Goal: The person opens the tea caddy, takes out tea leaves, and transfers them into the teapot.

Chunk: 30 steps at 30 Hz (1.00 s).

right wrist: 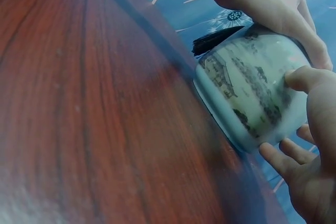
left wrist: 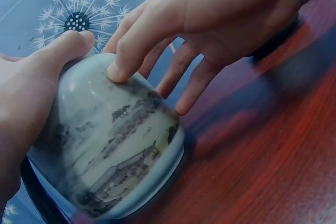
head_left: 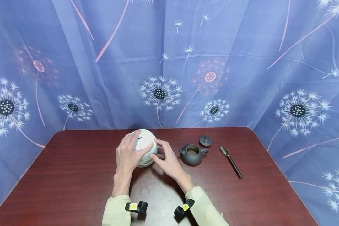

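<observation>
A white porcelain tea jar (head_left: 145, 161) with a grey landscape printed on its side stands near the table's back edge. Its pale lid (head_left: 143, 142), topped by a small knob, is on the jar. My left hand (head_left: 127, 153) grips the lid from the left, thumb across the front and fingers over the far side. From the right, my right hand (head_left: 169, 160) holds the jar's body between thumb and spread fingers. Both wrist views show the printed side up close; a black tassel (right wrist: 216, 40) hangs beside the jar in the right wrist view.
Right of the jar sits a dark clay teapot (head_left: 191, 159), uncovered, its handle to the right. Behind it lies the teapot's round lid (head_left: 205, 141). Farther right is a dark-handled tea scoop (head_left: 231, 162). A blue dandelion-print curtain (head_left: 161, 47) surrounds the reddish-brown table (head_left: 73, 179).
</observation>
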{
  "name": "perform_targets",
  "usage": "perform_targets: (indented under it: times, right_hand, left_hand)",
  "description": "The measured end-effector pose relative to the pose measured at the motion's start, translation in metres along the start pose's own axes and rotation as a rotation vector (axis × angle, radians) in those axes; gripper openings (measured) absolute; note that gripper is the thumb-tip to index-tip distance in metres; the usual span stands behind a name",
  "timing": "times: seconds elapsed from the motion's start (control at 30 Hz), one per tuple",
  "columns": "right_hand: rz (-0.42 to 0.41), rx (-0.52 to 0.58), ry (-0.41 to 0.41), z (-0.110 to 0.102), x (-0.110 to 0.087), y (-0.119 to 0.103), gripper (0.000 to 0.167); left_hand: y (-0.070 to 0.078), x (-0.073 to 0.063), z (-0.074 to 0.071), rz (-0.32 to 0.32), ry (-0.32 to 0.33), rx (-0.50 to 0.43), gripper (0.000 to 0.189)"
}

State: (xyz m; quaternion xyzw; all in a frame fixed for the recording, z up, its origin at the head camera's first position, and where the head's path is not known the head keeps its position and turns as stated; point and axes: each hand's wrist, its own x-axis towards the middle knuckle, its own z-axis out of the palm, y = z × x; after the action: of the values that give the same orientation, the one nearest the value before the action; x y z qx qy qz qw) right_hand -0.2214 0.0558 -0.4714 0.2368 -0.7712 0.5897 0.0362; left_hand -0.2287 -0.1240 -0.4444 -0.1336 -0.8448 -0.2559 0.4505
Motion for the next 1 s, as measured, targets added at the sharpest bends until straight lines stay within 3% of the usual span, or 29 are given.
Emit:
perform_targets:
  times: [0.33, 0.63, 1.0]
  right_hand:
    - [0.028, 0.000, 0.010, 0.003, -0.001, 0.007, 0.061]
    - [0.002, 0.034, -0.006, -0.003, -0.003, -0.028, 0.058]
    - [0.018, 0.040, 0.015, -0.002, -0.004, -0.032, 0.058]
  left_hand:
    - [0.000, -0.003, 0.000, -0.018, -0.018, 0.005, 0.063]
    - [0.000, 0.002, 0.000, -0.007, 0.001, 0.000, 0.063]
    - [0.001, 0.001, -0.001, -0.049, -0.019, -0.019, 0.063]
